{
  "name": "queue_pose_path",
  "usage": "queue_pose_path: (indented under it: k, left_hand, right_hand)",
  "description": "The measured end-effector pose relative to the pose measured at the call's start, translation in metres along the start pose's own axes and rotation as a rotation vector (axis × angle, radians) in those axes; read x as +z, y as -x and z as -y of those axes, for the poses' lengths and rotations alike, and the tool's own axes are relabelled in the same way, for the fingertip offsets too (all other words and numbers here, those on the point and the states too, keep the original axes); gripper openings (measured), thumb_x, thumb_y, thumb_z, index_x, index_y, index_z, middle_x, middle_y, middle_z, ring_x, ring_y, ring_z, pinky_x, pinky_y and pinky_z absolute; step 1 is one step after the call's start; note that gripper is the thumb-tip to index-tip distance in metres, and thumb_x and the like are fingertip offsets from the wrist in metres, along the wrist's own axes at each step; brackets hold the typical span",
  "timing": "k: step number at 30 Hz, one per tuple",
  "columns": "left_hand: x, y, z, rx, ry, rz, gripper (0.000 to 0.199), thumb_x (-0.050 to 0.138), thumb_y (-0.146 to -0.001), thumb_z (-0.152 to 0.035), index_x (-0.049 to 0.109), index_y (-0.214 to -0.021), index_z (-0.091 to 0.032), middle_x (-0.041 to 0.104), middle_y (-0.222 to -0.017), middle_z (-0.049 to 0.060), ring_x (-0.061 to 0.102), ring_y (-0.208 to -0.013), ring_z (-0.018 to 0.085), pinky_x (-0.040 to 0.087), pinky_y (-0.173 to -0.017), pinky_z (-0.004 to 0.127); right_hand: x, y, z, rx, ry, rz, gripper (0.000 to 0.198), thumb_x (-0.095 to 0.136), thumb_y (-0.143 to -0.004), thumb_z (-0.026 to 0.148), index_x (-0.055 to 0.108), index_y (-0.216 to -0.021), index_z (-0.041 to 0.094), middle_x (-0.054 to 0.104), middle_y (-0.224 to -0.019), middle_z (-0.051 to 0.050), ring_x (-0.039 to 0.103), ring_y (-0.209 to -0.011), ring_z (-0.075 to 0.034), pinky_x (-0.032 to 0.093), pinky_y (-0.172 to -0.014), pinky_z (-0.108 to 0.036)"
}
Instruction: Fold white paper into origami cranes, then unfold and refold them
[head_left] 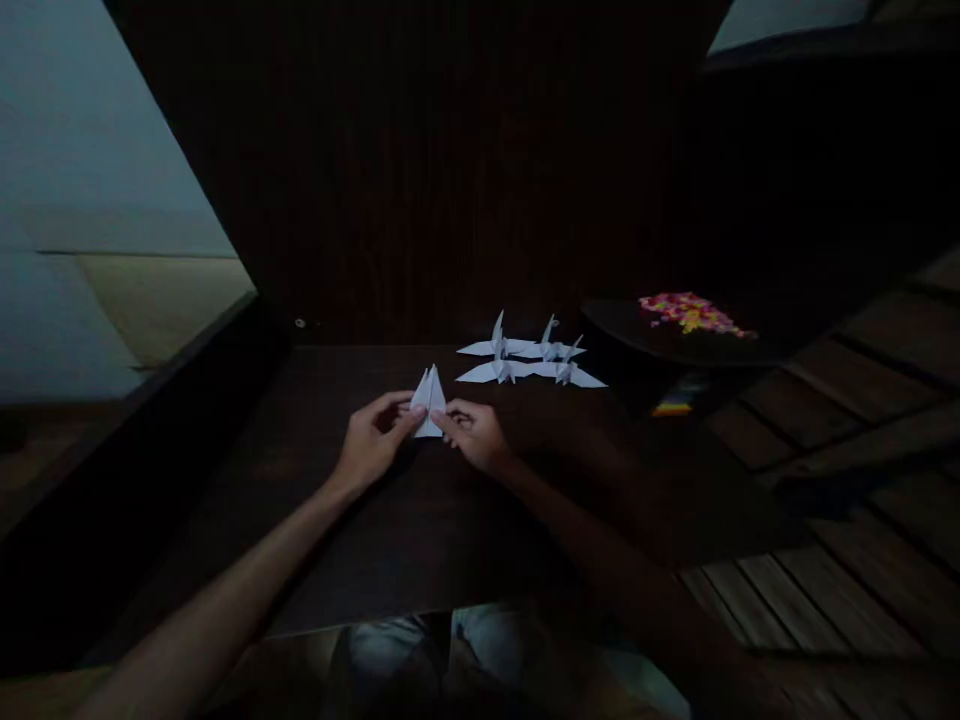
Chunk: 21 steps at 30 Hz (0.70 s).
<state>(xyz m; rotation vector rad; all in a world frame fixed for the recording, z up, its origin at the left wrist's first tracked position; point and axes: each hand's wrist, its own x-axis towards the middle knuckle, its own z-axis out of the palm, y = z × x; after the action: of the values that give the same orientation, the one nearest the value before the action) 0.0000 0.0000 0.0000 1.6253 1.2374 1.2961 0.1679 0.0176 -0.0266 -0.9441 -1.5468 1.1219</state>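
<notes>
One dark wooden desk (337,570). One left hand (371,435), one right hand (480,435): fingers clamp the last item listed. Four white paper cranes (502,372): stand along the desk's back. One folded white paper (436,398): held over the desk's far half.

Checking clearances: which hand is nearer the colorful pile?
Right. The right hand is left of the pile and closer to the camera; the left hand is farther left.
</notes>
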Motion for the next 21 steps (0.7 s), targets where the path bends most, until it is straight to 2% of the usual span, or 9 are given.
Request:
queue_pose_path:
  k: [5, 7, 10, 13, 17, 21]
  left_hand:
    - [-0.0042, 0.0003, 0.0011, 0.023, -0.043, 0.003, 0.031, 0.068, -0.075, -0.044, 0.070, -0.086, -0.015, 0.070, -0.079, 0.004, 0.062, -0.070, 0.017, 0.049, -0.063, 0.025]
    - [-0.0035, 0.0015, 0.0004, 0.016, -0.036, 0.035, 0.030, 0.068, -0.075, -0.044, 0.071, -0.084, -0.015, 0.069, -0.075, 0.003, 0.062, -0.067, 0.016, 0.049, -0.061, 0.025]
    - [-0.0004, 0.0034, -0.0008, 0.016, -0.004, 0.064, 0.034, 0.067, -0.076, -0.042, 0.071, -0.097, -0.015, 0.072, -0.085, 0.006, 0.064, -0.073, 0.018, 0.051, -0.066, 0.028]
    - [0.0017, 0.0038, -0.0011, 0.041, 0.010, 0.024, 0.042, 0.068, -0.076, -0.042, 0.069, -0.110, -0.017, 0.072, -0.101, 0.008, 0.066, -0.086, 0.021, 0.053, -0.074, 0.032]
    - [-0.0002, 0.0023, -0.0005, 0.070, -0.056, -0.002, 0.036, 0.064, -0.080, -0.043, 0.073, -0.103, -0.017, 0.072, -0.089, 0.007, 0.064, -0.079, 0.019, 0.051, -0.068, 0.030]
    - [-0.0029, 0.0025, -0.0013, 0.105, -0.098, 0.026, 0.032, 0.062, -0.083, -0.041, 0.074, -0.101, -0.017, 0.070, -0.082, 0.005, 0.061, -0.072, 0.016, 0.047, -0.062, 0.026]
  right_hand:
    - [0.0025, 0.0001, 0.0061, 0.024, -0.034, -0.045, 0.033, 0.069, -0.071, 0.048, 0.060, -0.081, 0.017, 0.054, -0.061, 0.004, 0.051, -0.049, -0.008, 0.039, -0.044, -0.019]
    - [0.0028, 0.0002, 0.0068, 0.033, -0.068, -0.058, 0.035, 0.070, -0.070, 0.050, 0.060, -0.080, 0.018, 0.054, -0.062, 0.004, 0.050, -0.047, -0.008, 0.039, -0.042, -0.019]
    - [0.0030, -0.0002, 0.0057, 0.029, -0.108, -0.067, 0.035, 0.072, -0.068, 0.050, 0.060, -0.073, 0.018, 0.053, -0.060, 0.004, 0.049, -0.047, -0.008, 0.039, -0.042, -0.020]
    - [0.0032, -0.0002, 0.0036, 0.033, -0.110, -0.042, 0.034, 0.073, -0.067, 0.048, 0.059, -0.069, 0.017, 0.053, -0.057, 0.003, 0.049, -0.049, -0.009, 0.039, -0.044, -0.020]
    - [0.0041, 0.0016, 0.0026, 0.026, -0.095, 0.018, 0.032, 0.069, -0.072, 0.047, 0.061, -0.071, 0.017, 0.056, -0.060, 0.002, 0.050, -0.051, -0.009, 0.039, -0.046, -0.021]
    - [0.0055, 0.0030, 0.0030, 0.004, -0.072, -0.012, 0.030, 0.065, -0.078, 0.047, 0.063, -0.076, 0.017, 0.058, -0.064, 0.001, 0.052, -0.054, -0.010, 0.040, -0.048, -0.021]
